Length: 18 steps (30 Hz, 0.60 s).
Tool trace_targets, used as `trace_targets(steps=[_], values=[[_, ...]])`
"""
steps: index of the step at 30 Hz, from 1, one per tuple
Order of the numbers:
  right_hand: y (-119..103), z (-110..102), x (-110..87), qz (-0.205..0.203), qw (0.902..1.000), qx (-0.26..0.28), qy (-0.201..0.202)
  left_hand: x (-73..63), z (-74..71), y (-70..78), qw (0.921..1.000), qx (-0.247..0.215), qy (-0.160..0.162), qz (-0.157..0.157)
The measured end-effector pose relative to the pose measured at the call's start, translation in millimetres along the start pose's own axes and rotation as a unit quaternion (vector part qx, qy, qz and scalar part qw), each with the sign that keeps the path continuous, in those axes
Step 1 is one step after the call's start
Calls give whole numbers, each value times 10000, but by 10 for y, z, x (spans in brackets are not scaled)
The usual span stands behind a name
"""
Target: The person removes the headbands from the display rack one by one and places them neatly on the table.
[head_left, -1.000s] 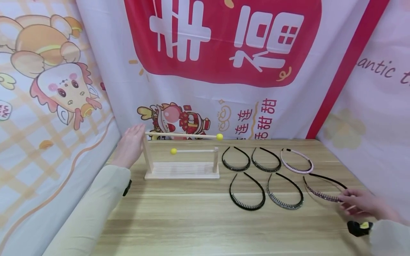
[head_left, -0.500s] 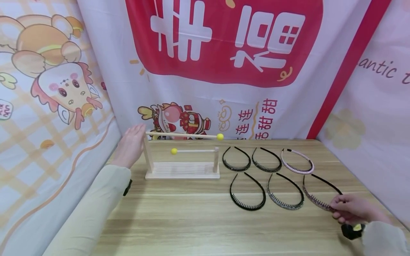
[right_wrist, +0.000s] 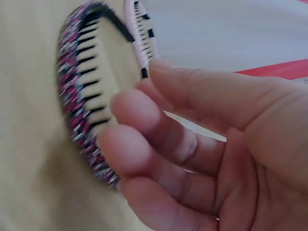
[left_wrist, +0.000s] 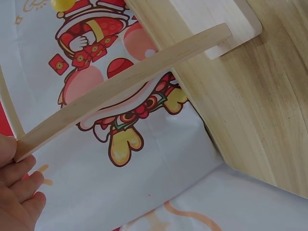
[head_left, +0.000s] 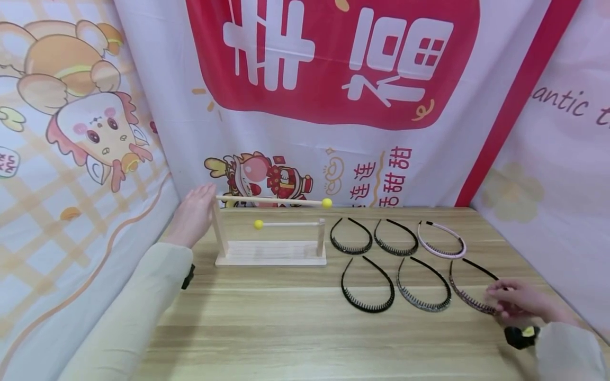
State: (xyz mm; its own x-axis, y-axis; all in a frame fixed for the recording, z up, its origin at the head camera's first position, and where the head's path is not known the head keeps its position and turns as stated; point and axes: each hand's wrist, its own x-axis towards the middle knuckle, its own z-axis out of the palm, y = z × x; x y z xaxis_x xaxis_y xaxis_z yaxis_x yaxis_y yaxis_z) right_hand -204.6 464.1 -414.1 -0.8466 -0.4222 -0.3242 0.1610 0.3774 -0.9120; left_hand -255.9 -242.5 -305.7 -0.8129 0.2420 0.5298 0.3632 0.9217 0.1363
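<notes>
At the left stands a wooden display rack (head_left: pixel 271 253) with two horizontal rods tipped with yellow balls. My left hand (head_left: pixel 193 216) holds the top of its taller post; in the left wrist view the post's end (left_wrist: pixel 29 144) lies between thumb and fingers. A headband with pink and silver glitter and comb teeth (right_wrist: pixel 70 86) lies on the table at the right end of the front row. Over its right side hovers my right hand (head_left: pixel 519 300), partly hiding it. The fingers are loosely bent with nothing between them, and the headband appears behind the fingertips.
Beside it lie a silver glitter headband (head_left: pixel 425 306) and a black one (head_left: pixel 369 309). Behind are two dark headbands (head_left: pixel 351 250) (head_left: pixel 397 252) and a pink one (head_left: pixel 452 256). Printed cloth (head_left: pixel 324 121) walls the wooden table (head_left: pixel 286 328) at the back and sides.
My right hand moved left with the glitter headband, set it flat in line with the front row, and let go. My left hand has stayed on the rack's post.
</notes>
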Motion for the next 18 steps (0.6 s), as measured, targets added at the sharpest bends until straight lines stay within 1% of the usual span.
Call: trace_targets(steps=[1, 3, 4, 8, 10, 13, 16, 18], values=[[-32, -6, 5, -15, 9993, -305, 227, 4, -2, 0, 10000, -48, -43, -28], [-107, -21, 15, 31, 9941, -872, 643, 11, -3, 0, 9998, -125, -123, -83], [-151, -23, 22, 140, 9918, -983, 804, 15, -4, 1, 9996, -172, -169, -134], [-336, -29, 92, 241, 9862, -1258, 1048, 46, -42, 11, 9978, -368, -419, -357], [-440, -21, 163, 253, 9842, -1321, 1151, 65, -69, -2, 9968, -480, -486, -409], [-616, -12, 276, 149, 9813, -1442, 1268, 107, -97, -27, 9965, -621, -443, -342], [-856, 23, 369, -52, 9741, -1745, 1439, 153, -134, -27, 9972, -634, -345, -204], [-1042, 56, 422, -213, 9680, -1954, 1557, 190, -175, -14, 9968, -635, -437, -220]])
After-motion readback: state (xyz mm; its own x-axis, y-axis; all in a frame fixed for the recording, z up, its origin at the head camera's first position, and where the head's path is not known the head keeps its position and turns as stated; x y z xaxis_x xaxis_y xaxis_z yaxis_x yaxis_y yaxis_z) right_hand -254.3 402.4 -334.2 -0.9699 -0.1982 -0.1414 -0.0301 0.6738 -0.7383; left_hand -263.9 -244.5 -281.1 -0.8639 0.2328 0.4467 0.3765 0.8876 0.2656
